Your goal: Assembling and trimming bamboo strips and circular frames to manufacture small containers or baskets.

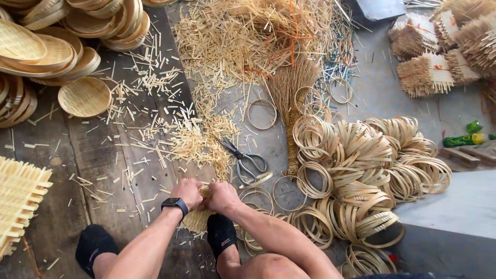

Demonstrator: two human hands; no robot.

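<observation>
Both hands press on a small woven bamboo basket on the floor.
The left hand (187, 192) and right hand (223, 197) clamp the woven basket (199, 217) near the feet; scissors (244, 158) lie just beyond, bamboo rings (356, 170) piled right.

Floor: dark weathered wooden planks (98, 160), rough, matt, grain visible; adjoining grey concrete slab (382, 93), matt, dusty.
Pale straw-coloured bamboo offcuts (227, 46): dry, splintery, matt.
Thin tan bamboo-strip hoops (361, 155): smooth, faint sheen on outer face.
Round woven bamboo trays (84, 96): fine weave, matt, light yellow.
Square woven bamboo mat (18, 199): coarser weave, raw cut ends.
Grey metal scissors (245, 160): dull steel, slightly tarnished.
Left hand (187, 192) and right hand (223, 197) grip small woven bamboo piece (199, 217), matt.
Black wristwatch (174, 204): glossy face, matt band.
Black cloth socks (221, 232): soft, matt.
</observation>
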